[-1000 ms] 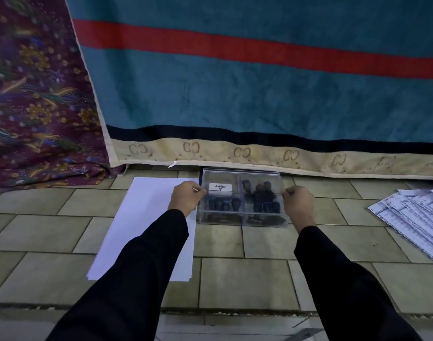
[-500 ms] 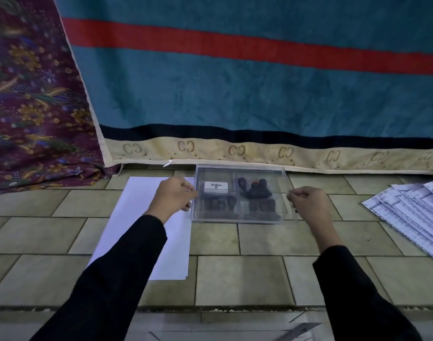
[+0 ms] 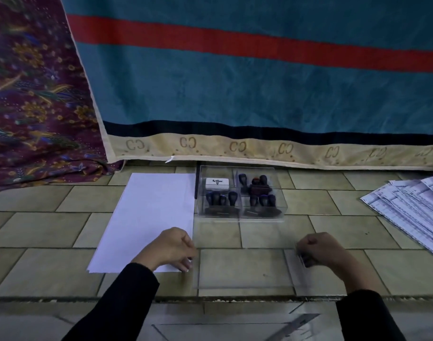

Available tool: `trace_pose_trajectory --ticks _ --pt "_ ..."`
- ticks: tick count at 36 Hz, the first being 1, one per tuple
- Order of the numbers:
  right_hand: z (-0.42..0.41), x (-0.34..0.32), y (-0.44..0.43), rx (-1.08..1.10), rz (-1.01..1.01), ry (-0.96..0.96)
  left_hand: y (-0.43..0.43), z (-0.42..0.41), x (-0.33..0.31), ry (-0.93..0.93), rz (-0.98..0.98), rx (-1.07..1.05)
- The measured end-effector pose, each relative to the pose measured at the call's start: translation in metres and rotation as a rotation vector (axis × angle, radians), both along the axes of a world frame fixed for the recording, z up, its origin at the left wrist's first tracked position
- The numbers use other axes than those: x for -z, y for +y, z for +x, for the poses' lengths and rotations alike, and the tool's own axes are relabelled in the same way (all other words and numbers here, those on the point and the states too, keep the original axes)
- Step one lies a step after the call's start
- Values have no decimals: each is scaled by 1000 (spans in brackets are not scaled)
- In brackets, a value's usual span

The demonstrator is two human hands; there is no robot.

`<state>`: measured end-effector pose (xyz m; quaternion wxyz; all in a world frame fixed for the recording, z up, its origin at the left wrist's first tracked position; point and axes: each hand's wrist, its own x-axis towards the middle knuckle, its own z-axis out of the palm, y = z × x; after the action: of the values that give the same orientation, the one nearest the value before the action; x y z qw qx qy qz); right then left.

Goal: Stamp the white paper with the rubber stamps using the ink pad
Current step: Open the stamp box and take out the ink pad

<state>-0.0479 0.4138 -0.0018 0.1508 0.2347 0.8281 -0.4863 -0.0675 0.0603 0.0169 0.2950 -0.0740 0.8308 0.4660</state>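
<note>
head view, dim light.

- clear box sits on the tiled floor, just below the hem of a teal cloth with a red stripe. box is open and divided into four compartments.
- ink pad: white case labelled "artline", in the far-left compartment.
- rubber stamps: dark handles upright, near-left compartment; more fill both right compartments.
- white paper: flat on the floor, right edge just beside the box's left wall. no marks visible on it.
- clear lid: off the box, near side of it, roughly level and low over the tiles. cannot tell whether it rests on the floor or is held just above.
- left hand: grip curled, fingertips pinching the lid's left edge, over the paper's near-right corner.
- right hand: grip curled round the lid's right edge.
- both arms in black sleeves.
- printed sheets fanned out at far right, well apart from the box.
- purple floral cloth at left, behind the paper.
</note>
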Motion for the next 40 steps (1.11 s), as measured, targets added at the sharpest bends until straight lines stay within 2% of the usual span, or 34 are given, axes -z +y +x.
trace_pose_trajectory --ticks 19,24,26,29,31,33,37,40 --pt "-10 3 -15 -27 225 18 10 -11 20 145 -186 -26" --pt "-13 -9 -20 -139 417 -34 5 -10 20 196 -158 -84" --pt "-19 -16 -21 -132 487 22 -2 -13 19 267 -177 -107" --pt "-34 -32 -38 -73 542 289 -11 -22 19 526 -235 -183" --pt "-52 -41 -61 -111 539 475 -13 -28 23 706 -204 -275" --pt "-73 -48 -88 -219 539 572 -13 -36 32 810 -220 -291" --pt "-117 -51 -133 -490 598 566 -12 -46 53 834 -403 -179" --pt "-142 -51 -154 -597 624 543 -10 -48 62 850 -495 -130"
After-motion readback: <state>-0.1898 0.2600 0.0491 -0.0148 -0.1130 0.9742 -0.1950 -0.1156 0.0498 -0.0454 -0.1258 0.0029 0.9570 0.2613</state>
